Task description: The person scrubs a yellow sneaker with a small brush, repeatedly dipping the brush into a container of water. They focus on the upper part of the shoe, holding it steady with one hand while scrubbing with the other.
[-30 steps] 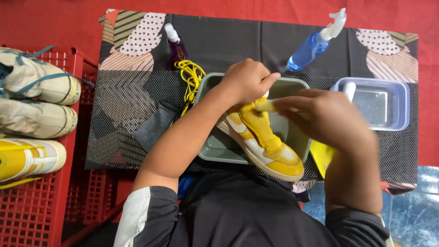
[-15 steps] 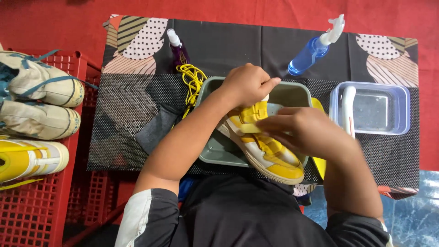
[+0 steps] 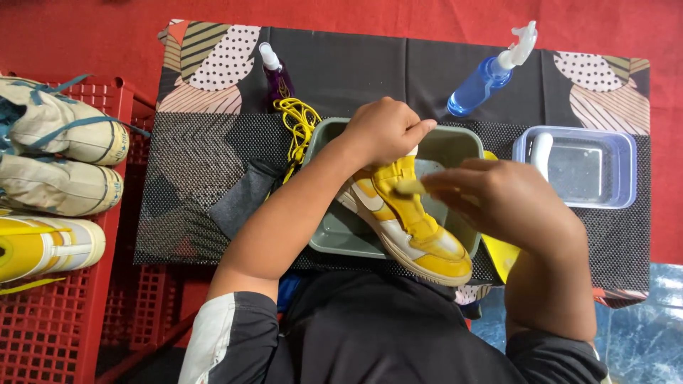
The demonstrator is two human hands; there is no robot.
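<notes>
1. Far to the left of our left hand (image 3: pixel 384 131) a red crate (image 3: pixel 67 313) carries two worn cream shoes (image 3: pixel 60 153) and, nearer to us, a yellow-and-white shoe (image 3: pixel 43 245).
2. Just left of that hand, on the patterned mat (image 3: pixel 206 178), lies a tangle of yellow laces (image 3: pixel 299 121), with a small purple spray bottle (image 3: pixel 276 77) beyond it.
3. Our left hand is clenched around the heel end of the yellow-and-white sneaker (image 3: pixel 413 227), which sits tilted over the grey basin (image 3: pixel 341 235), its toe pointing back toward us and past the basin's near rim.
4. Our right hand (image 3: pixel 498 203) hovers over the sneaker's middle, fingers curled around a pale yellowish object (image 3: pixel 409 187) pressed against the yellow strap; we cannot tell exactly what the object is.
5. Under the right wrist a yellow cloth (image 3: pixel 505 256) peeks out beside the basin.
6. Beyond the right hand lies a blue spray bottle (image 3: pixel 487 75) with a white trigger.
7. Right of that hand sits a clear plastic tub (image 3: pixel 594 171), and a white handle (image 3: pixel 542 149) rests on its left rim.
</notes>
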